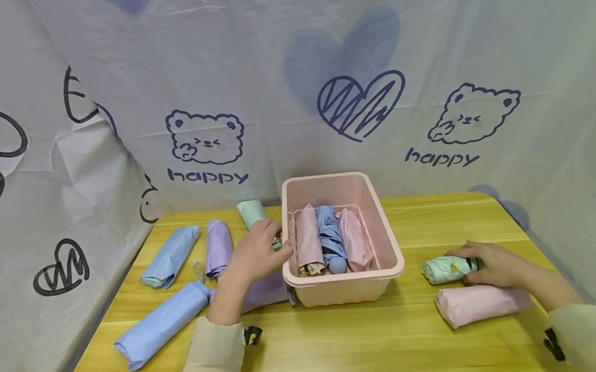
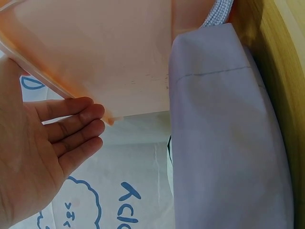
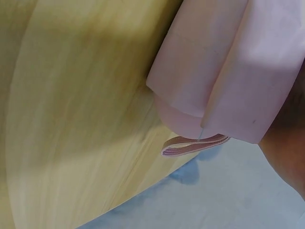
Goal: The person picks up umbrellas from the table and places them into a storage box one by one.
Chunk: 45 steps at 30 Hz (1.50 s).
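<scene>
A pink plastic bin [image 1: 344, 293] stands mid-table with three folded umbrellas side by side inside: a dusty pink one [image 1: 308, 239], a blue one [image 1: 329, 229] with a round handle end, and a pink one [image 1: 353, 239]. My left hand [image 1: 256, 253] holds the bin's left rim, thumb at the edge and fingers against the outer wall in the left wrist view. At the right, my right hand [image 1: 494, 265] grips the end of a mint green folded umbrella [image 1: 441, 269] lying on the table. Just in front of it lies a pale pink umbrella [image 1: 481, 305], its strap showing in the right wrist view.
Left of the bin lie several more folded umbrellas: a light blue one [image 1: 170, 257], a purple one [image 1: 218, 246], a longer blue one [image 1: 163, 322], a lavender one [image 1: 265, 293] and a mint one [image 1: 251, 211]. A printed cloth [image 1: 271, 69] hangs behind the wooden table [image 1: 367, 345].
</scene>
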Each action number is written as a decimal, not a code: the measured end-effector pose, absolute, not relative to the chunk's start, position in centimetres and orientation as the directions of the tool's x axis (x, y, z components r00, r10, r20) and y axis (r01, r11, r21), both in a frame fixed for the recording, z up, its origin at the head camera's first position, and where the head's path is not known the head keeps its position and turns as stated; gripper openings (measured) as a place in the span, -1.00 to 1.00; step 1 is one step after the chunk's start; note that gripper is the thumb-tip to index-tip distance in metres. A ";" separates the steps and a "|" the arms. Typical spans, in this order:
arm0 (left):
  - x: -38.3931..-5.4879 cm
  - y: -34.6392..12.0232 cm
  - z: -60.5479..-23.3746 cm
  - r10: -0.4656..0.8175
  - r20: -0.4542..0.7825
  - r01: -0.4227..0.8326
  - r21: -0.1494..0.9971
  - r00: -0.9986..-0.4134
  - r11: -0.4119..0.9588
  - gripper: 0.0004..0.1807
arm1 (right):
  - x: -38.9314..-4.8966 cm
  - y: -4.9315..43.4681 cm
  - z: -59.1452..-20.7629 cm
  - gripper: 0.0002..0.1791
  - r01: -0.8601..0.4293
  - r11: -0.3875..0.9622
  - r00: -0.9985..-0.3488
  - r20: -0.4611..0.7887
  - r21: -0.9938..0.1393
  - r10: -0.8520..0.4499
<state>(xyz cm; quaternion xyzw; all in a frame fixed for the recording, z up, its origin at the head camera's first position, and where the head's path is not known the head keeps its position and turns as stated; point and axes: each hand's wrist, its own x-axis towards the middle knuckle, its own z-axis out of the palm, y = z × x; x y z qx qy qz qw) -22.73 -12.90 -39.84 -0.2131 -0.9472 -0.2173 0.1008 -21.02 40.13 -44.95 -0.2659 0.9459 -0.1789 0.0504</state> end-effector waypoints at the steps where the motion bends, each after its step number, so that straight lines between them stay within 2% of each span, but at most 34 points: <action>1: -22.7 -12.9 -39.8 0.361 0.283 0.448 0.368 -0.888 0.815 -0.63 | -21.0 40.1 -45.0 -0.39 -0.491 0.793 -0.851 0.007 -0.361 -0.524; 8: -22.5 -12.9 -40.0 0.363 0.273 0.446 0.375 -0.891 0.813 -0.63 | -20.6 40.0 -45.3 -0.37 -0.518 0.787 -0.846 0.064 -0.335 -0.530; 15: -22.5 -12.9 -40.0 0.361 0.277 0.447 0.381 -0.890 0.810 -0.62 | -20.2 39.7 -45.4 -0.34 -0.548 0.775 -0.836 0.192 -0.314 -0.514; 25: -22.4 -13.0 -40.2 0.353 0.280 0.440 0.381 -0.893 0.813 -0.63 | -19.5 38.3 -45.0 -0.27 -0.514 0.766 -0.857 0.276 -0.386 -0.436; 39: -22.6 -12.9 -40.3 0.353 0.295 0.448 0.380 -0.888 0.809 -0.63 | -19.3 35.6 -43.8 -0.24 -0.544 0.736 -0.813 0.473 -0.404 -0.340; 45: -22.7 -12.9 -40.2 0.352 0.296 0.447 0.378 -0.888 0.811 -0.63 | -19.3 34.0 -42.2 -0.24 -0.548 0.727 -0.803 0.502 -0.413 -0.321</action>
